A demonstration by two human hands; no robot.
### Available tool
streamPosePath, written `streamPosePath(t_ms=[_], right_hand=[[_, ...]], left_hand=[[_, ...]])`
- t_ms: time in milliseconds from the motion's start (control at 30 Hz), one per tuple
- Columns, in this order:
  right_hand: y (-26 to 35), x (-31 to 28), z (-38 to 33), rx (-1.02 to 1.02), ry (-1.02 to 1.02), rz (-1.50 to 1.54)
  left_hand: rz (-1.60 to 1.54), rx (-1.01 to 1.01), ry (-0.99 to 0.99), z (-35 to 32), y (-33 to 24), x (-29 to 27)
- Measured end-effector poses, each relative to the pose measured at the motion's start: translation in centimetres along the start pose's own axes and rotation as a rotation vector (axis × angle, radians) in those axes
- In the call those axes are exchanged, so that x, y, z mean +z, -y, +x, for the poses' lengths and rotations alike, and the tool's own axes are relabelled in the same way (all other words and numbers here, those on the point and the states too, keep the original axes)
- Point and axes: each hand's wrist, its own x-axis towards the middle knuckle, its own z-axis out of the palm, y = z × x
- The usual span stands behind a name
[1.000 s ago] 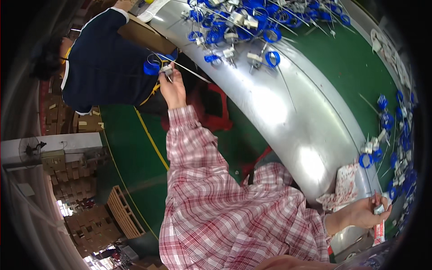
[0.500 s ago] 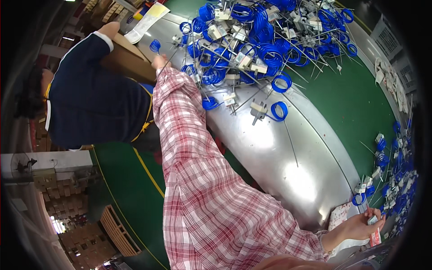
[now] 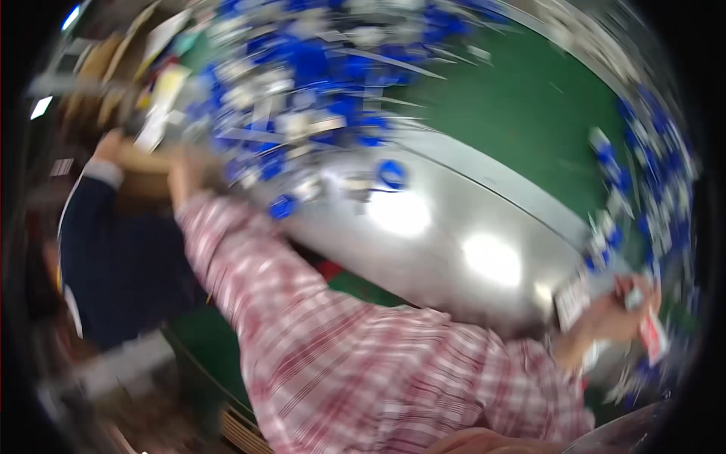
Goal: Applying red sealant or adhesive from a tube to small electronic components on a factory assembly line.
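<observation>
- The green tabletop fills the upper right of the frame, blurred by motion; a curved strip of shiny grey sheet metal crosses it from upper left to lower right, with two bright glares on it.
- A sleeve of red-and-white checked cloth takes up the lower middle of the frame and runs up to the upper left along the person's left arm.
- A second person in a dark blue top sits at the left edge of the frame, just beside that arm.
- A heap of small blue-and-white parts with thin metal wires lies at the top centre of the frame, smeared by blur; single blue ring-shaped pieces lie on the metal strip below it.
- A second band of the same blue-and-white parts runs down the right edge of the frame.
- The left hand is stretched to the upper left of the frame, at the edge of the heap; blur hides the fingers, so whether it is released, clenched or grasping cannot be told.
- The right hand is at the lower right of the frame, fingers curled around a small white-and-red piece, beside a white card with dark print.
</observation>
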Motion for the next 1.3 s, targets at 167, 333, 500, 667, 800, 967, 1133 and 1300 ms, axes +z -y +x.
streamPosePath(t_ms=[167, 333, 500, 667, 800, 967, 1133, 1300], right_hand=[[1.0, -0.9, 2.3, 0.047, -0.049, 0.152], [0.7, -4.4, 3.8, 0.051, -0.055, 0.154], [0.4, -10.1, 4.8, 0.093, -0.144, 0.186], [0.6, -14.2, 5.9, 0.086, -0.178, 0.392], [-1.0, -16.8, 7.7, 0.069, -0.329, 0.410], [-2.4, -17.4, 9.0, 0.078, -0.425, 0.281], [-3.1, -18.0, 10.1, 0.081, -0.404, 0.341], [-3.0, -17.6, 10.9, 0.288, -0.468, 0.573]], left_hand=[[0.638, 0.695, -0.775, -20.7, -0.5, 19.3], [0.412, 1.260, -1.230, -25.7, 3.4, 42.5], [0.516, 1.268, 0.114, -19.3, -0.5, 65.8], [0.640, 1.302, 0.234, -20.6, -4.1, 70.2], [0.781, 1.268, 0.402, -20.4, -0.9, 77.0], [0.941, 1.232, 0.532, -16.4, -2.0, 77.5], [1.083, 1.190, 0.653, -2.5, -11.2, 69.8], [1.228, 1.205, 0.799, -2.8, -5.7, 83.1]])
